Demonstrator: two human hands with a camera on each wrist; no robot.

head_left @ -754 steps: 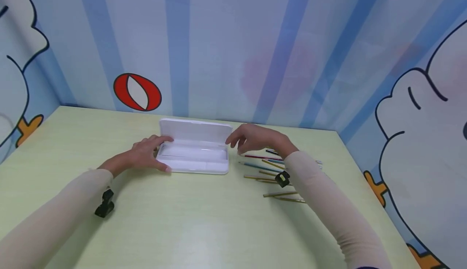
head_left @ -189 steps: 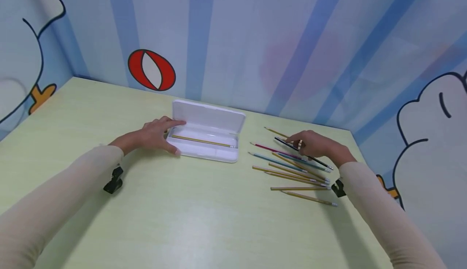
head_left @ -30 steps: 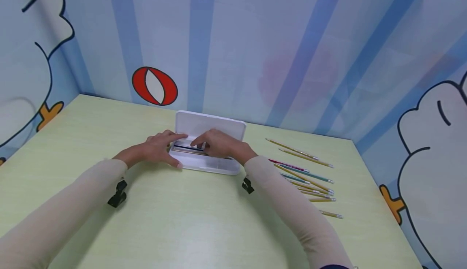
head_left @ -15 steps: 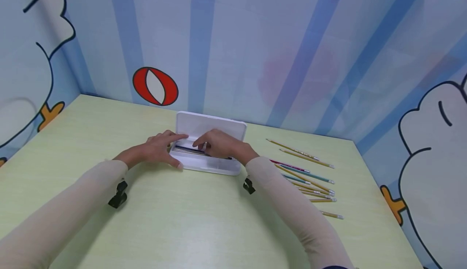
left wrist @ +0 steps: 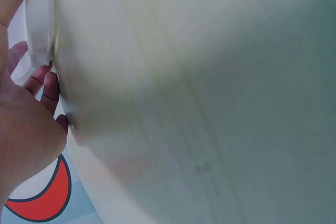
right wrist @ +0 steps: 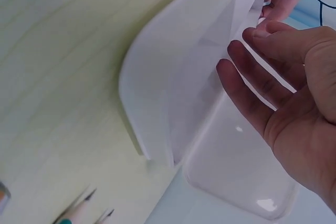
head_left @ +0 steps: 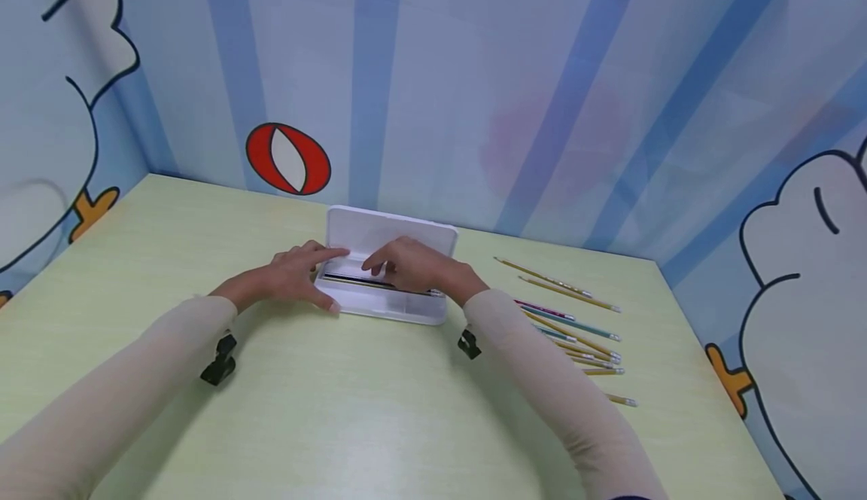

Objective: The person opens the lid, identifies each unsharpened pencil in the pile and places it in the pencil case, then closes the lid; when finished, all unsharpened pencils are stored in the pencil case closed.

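Note:
An open white pencil case (head_left: 379,304) stands near the back of the table, its lid (head_left: 352,227) tilted up. My left hand (head_left: 287,272) holds its left end, thumb at the front edge and forefinger near the hinge. The left wrist view shows those fingers at the end of the case (left wrist: 39,30). Inside lies a dark pencil (head_left: 339,278) alongside a yellow one, both partly covered by my right hand (head_left: 418,265). That hand hovers over the tray, and in the right wrist view its fingers (right wrist: 249,85) are loosely bent with nothing between them.
Several pencils lie right of the case, including two yellow pencils (head_left: 569,294) at the back, a red pencil (head_left: 550,309) and a teal pencil (head_left: 582,326). My right sleeve (head_left: 542,364) covers part of them. A patterned wall (head_left: 447,93) rises behind the table.
The case held nothing at first, then one yellow pencil. The dark pencil, lifted from the pile, now lies in it too. My right hand has let go and shifted slightly right.

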